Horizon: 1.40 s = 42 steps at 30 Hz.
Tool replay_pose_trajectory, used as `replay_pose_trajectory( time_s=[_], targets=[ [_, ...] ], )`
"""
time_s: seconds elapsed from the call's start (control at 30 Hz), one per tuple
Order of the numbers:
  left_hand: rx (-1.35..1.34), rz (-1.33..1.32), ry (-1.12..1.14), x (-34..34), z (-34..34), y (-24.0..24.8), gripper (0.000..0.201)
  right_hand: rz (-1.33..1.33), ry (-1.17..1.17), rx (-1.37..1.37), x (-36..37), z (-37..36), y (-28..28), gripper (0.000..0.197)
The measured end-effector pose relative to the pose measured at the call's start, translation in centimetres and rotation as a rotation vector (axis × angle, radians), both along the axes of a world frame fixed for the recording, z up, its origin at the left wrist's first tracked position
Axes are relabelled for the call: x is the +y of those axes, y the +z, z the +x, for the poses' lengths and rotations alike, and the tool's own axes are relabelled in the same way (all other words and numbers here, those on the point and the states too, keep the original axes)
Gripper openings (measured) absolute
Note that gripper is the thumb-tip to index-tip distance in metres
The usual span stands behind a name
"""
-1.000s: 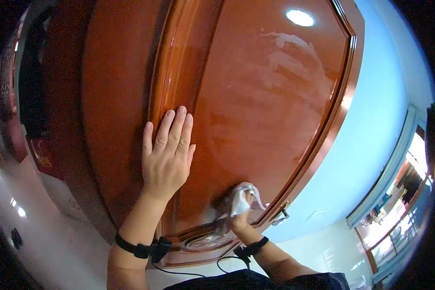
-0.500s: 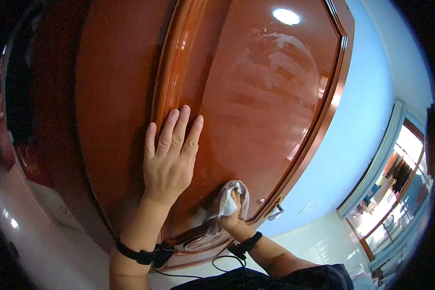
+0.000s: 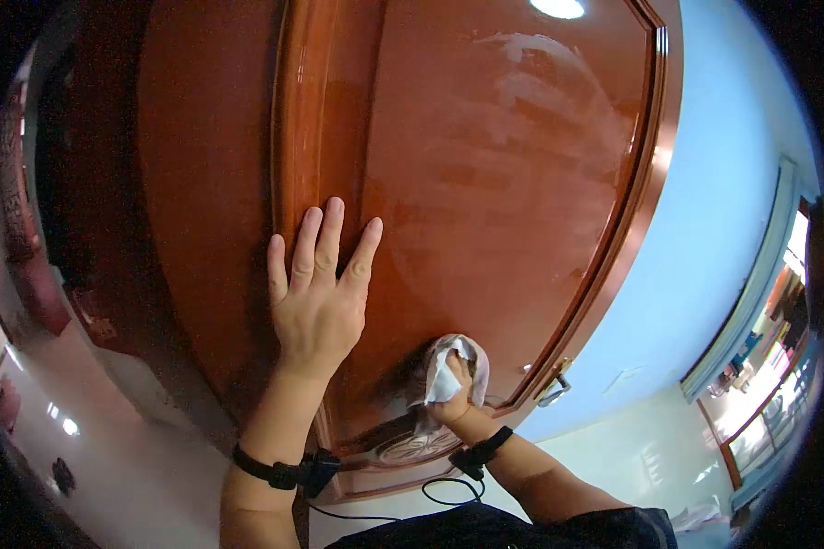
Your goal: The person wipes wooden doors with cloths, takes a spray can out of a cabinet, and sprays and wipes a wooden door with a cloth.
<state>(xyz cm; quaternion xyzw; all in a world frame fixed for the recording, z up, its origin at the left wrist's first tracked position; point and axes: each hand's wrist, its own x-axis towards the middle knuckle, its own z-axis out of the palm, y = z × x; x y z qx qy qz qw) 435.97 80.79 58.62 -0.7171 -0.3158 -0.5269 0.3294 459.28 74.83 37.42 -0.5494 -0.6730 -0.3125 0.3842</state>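
A glossy reddish-brown wooden door (image 3: pixel 485 210) fills most of the view, with a raised moulding (image 3: pixel 304 110) running down it. My left hand (image 3: pixel 322 284) lies flat against the door beside that moulding, fingers spread, holding nothing. Lower on the panel, my right hand (image 3: pixel 458 389) grips a bunched white cloth (image 3: pixel 444 371) and presses it to the surface. The cloth hides part of the fingers. Faint wet-looking smears (image 3: pixel 540 55) show on the upper panel. Below the cloth is a carved oval ornament (image 3: pixel 421 446).
A metal door handle (image 3: pixel 554 384) sticks out at the door's right edge, near my right hand. Beyond it are a pale blue wall (image 3: pixel 696 183) and a window (image 3: pixel 760 375). A thin black cable (image 3: pixel 430 499) hangs between my wrist straps.
My right hand and the cloth have shifted slightly right and up in the view. The view itself has turned a little, while my left hand stays flat on the door.
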Motion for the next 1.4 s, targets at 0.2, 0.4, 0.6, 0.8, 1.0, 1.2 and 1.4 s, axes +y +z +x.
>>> replay_pose_trajectory(
  time_s=[0.2,0.4,0.6,0.8,1.0,1.2,1.4],
  targets=[
    [-0.002,0.075,-0.02,-1.9,1.9,1.9,0.049,-0.01,0.161,0.045,1.1,2.1,-2.4,0.054],
    [0.069,0.203,-0.084,-2.4,6.6,12.7,0.063,-0.003,0.227,0.039,0.8,1.2,-1.1,0.05],
    [0.164,0.183,-0.044,-2.0,10.9,11.8,0.073,0.037,0.274,0.025,0.5,0.5,-0.4,0.047],
    [0.049,0.22,0.116,-1.5,10.3,13.4,0.063,-0.027,0.29,0.017,0.8,1.3,-0.9,0.045],
    [0.175,0.175,0.173,-2.5,10.5,13.5,0.059,-0.053,0.355,0.002,1.6,1.2,-1.7,0.042],
    [0.167,0.133,0.141,-2.4,10.7,13.2,0.057,-0.031,0.389,-0.066,1.9,1.2,-1.8,0.042],
    [0.127,0.192,0.165,-2.4,11.8,13.3,0.053,-0.155,0.448,0.065,1.1,1.6,-1.0,0.056]
  ],
)
